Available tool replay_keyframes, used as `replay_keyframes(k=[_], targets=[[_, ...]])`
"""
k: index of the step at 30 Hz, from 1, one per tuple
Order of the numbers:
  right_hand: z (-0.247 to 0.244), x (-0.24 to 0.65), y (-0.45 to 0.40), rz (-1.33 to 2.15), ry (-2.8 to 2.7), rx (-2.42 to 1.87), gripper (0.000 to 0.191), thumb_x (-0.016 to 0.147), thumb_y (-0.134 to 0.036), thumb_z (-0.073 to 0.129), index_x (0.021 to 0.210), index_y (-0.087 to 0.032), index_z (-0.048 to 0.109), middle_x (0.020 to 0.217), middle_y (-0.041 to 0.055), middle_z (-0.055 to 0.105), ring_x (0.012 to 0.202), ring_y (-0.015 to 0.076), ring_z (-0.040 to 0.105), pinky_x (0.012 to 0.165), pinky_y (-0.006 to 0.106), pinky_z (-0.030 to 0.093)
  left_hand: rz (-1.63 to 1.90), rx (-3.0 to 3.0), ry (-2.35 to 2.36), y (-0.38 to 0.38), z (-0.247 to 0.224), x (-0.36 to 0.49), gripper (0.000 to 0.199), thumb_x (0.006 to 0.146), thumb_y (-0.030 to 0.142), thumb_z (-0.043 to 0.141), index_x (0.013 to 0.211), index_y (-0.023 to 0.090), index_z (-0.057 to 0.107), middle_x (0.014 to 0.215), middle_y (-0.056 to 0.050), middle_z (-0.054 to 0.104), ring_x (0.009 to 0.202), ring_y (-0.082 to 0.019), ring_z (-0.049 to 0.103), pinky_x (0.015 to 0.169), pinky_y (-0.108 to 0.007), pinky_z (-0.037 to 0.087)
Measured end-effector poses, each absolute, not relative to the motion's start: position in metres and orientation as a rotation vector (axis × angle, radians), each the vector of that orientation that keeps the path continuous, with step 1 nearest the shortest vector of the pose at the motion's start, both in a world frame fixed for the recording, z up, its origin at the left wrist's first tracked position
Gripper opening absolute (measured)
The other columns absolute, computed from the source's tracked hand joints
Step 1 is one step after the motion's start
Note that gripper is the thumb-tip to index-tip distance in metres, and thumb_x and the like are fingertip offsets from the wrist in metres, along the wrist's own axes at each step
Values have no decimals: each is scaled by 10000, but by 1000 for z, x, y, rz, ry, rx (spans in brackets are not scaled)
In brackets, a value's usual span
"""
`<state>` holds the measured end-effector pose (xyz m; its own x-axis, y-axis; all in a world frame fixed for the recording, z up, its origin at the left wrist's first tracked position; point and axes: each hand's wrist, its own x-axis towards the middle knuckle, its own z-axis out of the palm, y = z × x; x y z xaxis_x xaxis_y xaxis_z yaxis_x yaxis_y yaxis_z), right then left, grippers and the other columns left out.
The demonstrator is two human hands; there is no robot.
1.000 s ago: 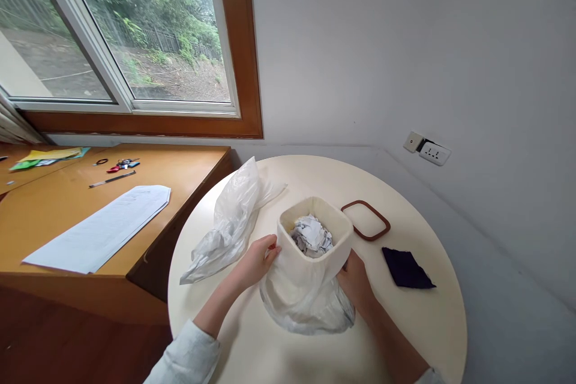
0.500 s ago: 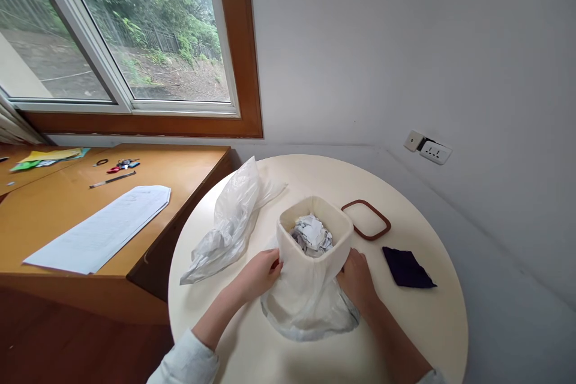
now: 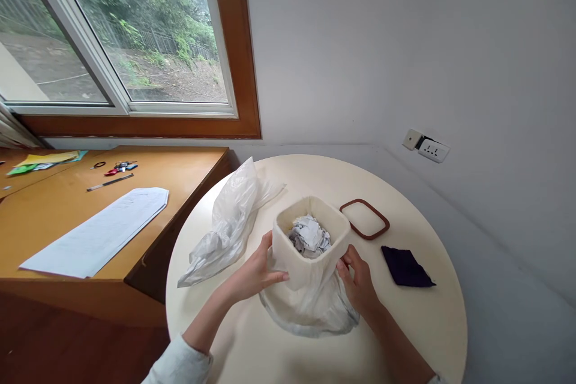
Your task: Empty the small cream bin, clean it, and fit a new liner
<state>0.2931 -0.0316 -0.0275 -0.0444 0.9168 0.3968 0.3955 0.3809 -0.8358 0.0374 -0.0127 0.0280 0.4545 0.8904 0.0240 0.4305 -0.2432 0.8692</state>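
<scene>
A small cream trash bin (image 3: 288, 273) with a rounded square mouth stands on the round table, crumpled paper (image 3: 310, 235) inside it. A thin white trash bag (image 3: 310, 312) lines it; the bag's edge folds over the rim and hangs loose in front. My left hand (image 3: 256, 270) grips the bin's left side, thumb stretched across the front and fingers along the side. At the right front corner, my right hand (image 3: 359, 279) is closed on the bag just below the rim.
A crumpled clear plastic bag (image 3: 229, 222) lies left on the round table (image 3: 315, 171). A brown rounded frame (image 3: 382, 231) and a dark folded cloth (image 3: 406, 267) lie to the right. Papers (image 3: 103, 231), a pen (image 3: 110, 182) and keys (image 3: 121, 167) rest on the wooden desk (image 3: 193, 174).
My left hand has gone from pinching the bag to spreading along the bin's side, thumb across the front. The bin sits slightly further left. My right hand remains at the bag.
</scene>
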Motion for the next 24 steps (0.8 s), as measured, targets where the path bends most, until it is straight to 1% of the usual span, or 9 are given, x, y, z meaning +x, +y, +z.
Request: replay_keyframes(k=[2, 4, 9, 12, 13, 15, 18, 21, 24], targets=[[-27, 291, -31, 641, -1654, -1211, 200, 840, -314, 449, 698, -220, 346, 572, -68, 367, 531, 97, 377, 535, 227, 321, 668, 1844, 1090, -10, 19, 44, 919, 698, 390, 683, 1417, 251, 127, 1420, -111, 307, 1292, -289, 312, 1054, -413, 302], [-27, 290, -30, 663, -1654, -1245, 226, 840, -314, 459, 682, -223, 324, 560, -71, 355, 530, 98, 376, 536, 226, 320, 627, 1856, 1112, -7, 11, 49, 940, 681, 399, 697, 1421, 226, 145, 1421, -131, 301, 1301, -310, 287, 1075, -446, 258], [-30, 288, -28, 822, -1569, -1307, 164, 874, -320, 386, 741, -228, 359, 581, -70, 357, 522, 104, 362, 511, 225, 294, 566, 1948, 1176, -4, 4, 54, 739, 702, 382, 670, 1344, 243, 331, 1352, -104, 415, 1295, -330, 284, 1085, -509, 186], [-31, 287, -26, 880, -1520, -1338, 135, 885, -317, 351, 793, -229, 396, 621, -55, 429, 548, 118, 418, 523, 230, 320, 536, 2040, 1200, -9, 6, 51, 619, 710, 330, 652, 1275, 235, 416, 1247, -97, 507, 1239, -319, 365, 1095, -502, 149], [-30, 287, -25, 880, -1516, -1358, 129, 885, -313, 346, 813, -228, 411, 648, -45, 467, 576, 127, 450, 543, 235, 339, 524, 2065, 1196, -11, 7, 48, 596, 709, 318, 647, 1258, 228, 433, 1218, -101, 522, 1213, -316, 394, 1093, -494, 159], [-29, 287, -24, 864, -1516, -1410, 121, 882, -299, 343, 848, -226, 434, 712, -23, 534, 645, 148, 507, 593, 251, 373, 471, 2094, 1161, -14, 12, 41, 537, 713, 307, 631, 1219, 223, 471, 1188, -105, 535, 1167, -309, 436, 1059, -469, 247], [-28, 288, -22, 843, -1524, -1459, 110, 861, -275, 366, 894, -226, 458, 788, -2, 590, 741, 177, 560, 653, 272, 402, 343, 2058, 1084, -13, 27, 27, 378, 762, 305, 556, 1136, 251, 533, 1147, -80, 563, 1069, -277, 511, 899, -390, 419], [-27, 288, -21, 843, -1504, -1460, 124, 839, -268, 405, 927, -225, 481, 845, 7, 618, 808, 190, 583, 692, 279, 419, 408, 1938, 1202, -2, 44, 19, 262, 828, 329, 446, 1033, 238, 582, 987, -63, 617, 913, -231, 576, 785, -344, 456], [-28, 287, -21, 855, -1469, -1453, 142, 824, -266, 430, 945, -226, 493, 883, 9, 633, 826, 185, 592, 713, 277, 429, 673, 1691, 1340, 14, 52, 27, 341, 844, 398, 406, 1071, 194, 557, 792, -39, 607, 753, -191, 589, 716, -327, 470]])
